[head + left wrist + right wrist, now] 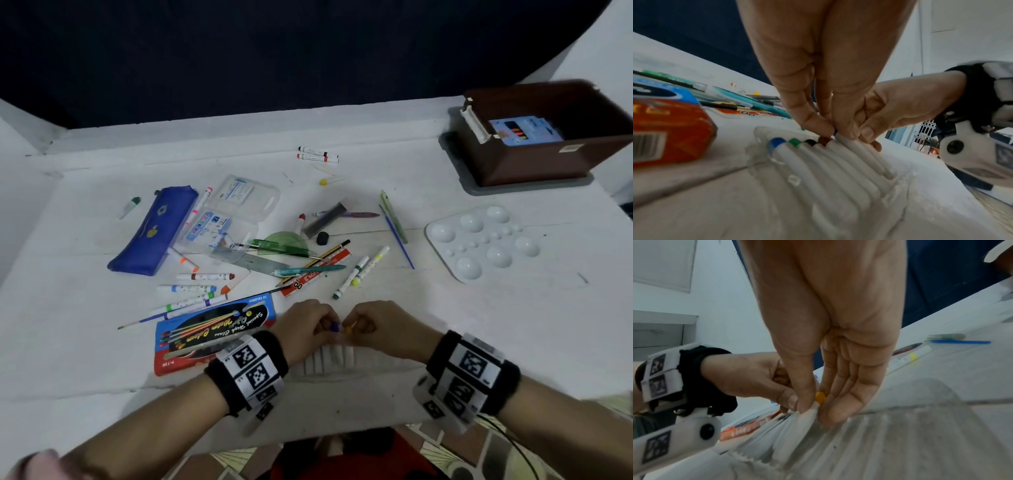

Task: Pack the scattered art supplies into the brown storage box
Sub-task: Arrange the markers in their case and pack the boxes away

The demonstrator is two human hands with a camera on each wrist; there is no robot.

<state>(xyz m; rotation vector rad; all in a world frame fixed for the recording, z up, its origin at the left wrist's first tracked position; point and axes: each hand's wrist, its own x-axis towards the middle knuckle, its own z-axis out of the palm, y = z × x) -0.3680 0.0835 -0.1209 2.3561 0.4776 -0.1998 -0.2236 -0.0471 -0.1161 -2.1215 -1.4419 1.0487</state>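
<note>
1. Head view: we judge the packing barely begun. The brown storage box (534,137) stands at the far right of the tabletop (445,325) with only one light blue packet (524,132) showing inside. Markers, pencils, brushes, a blue pencil case (150,229), a white palette (483,241) and a watercolour carton (212,332) lie scattered, well apart from the box. Our left hand (305,329) and right hand (376,327) meet at the near edge over a clear tray of white paint tubes (342,359).

2. Left wrist view: our left grip is narrow, thumb and fingertips (818,126) pinching the cap end of one tube (857,146) in the tray. Blue, green, black and brown caps sit in a row beside it, so the tray looks about half filled.

3. Right wrist view: our right grip is also narrow, pinching a tube with a yellow cap (820,397) at the tray's slots. Empty ridged slots (900,434) remain to the right. We judge the tray must be finished, then nearly everything else carried over.
</note>
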